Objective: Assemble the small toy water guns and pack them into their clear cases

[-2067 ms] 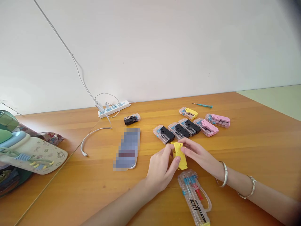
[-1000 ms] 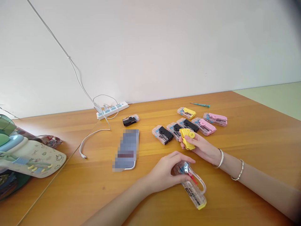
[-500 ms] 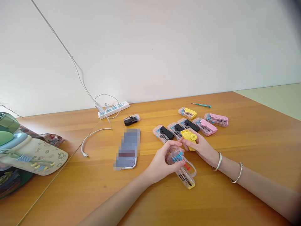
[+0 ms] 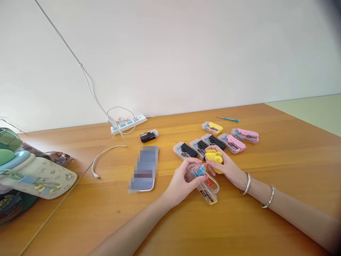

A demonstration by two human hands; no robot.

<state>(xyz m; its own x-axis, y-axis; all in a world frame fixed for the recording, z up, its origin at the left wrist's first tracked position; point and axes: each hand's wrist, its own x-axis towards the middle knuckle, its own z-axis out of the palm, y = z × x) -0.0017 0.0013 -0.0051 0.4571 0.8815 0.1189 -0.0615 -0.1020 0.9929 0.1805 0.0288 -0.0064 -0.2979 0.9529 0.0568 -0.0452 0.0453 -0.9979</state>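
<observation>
My left hand (image 4: pixel 183 183) grips a clear toy water gun (image 4: pixel 206 190) with blue inner parts, a red trigger and a yellow end, its lettered grip pointing down and right. My right hand (image 4: pixel 226 163) is closed around a yellow plastic piece (image 4: pixel 215 156) with a round disc on it, just right of the water gun's upper end. Behind my hands lie similar folded toys: black-and-clear ones (image 4: pixel 186 150), pink-and-clear ones (image 4: pixel 234 143) and a yellow-and-clear one (image 4: pixel 213 128).
A phone (image 4: pixel 145 170) lies left of my hands, with a black-and-clear toy (image 4: pixel 149 136) behind it. By the wall sit a white power strip (image 4: pixel 129 124) with cables and a teal screwdriver (image 4: pixel 231 119). A cream bottle (image 4: pixel 50 174) is at far left.
The clear water gun has shifted slightly up and left in my left hand. The yellow piece has turned in my right hand, showing more of its parts.
</observation>
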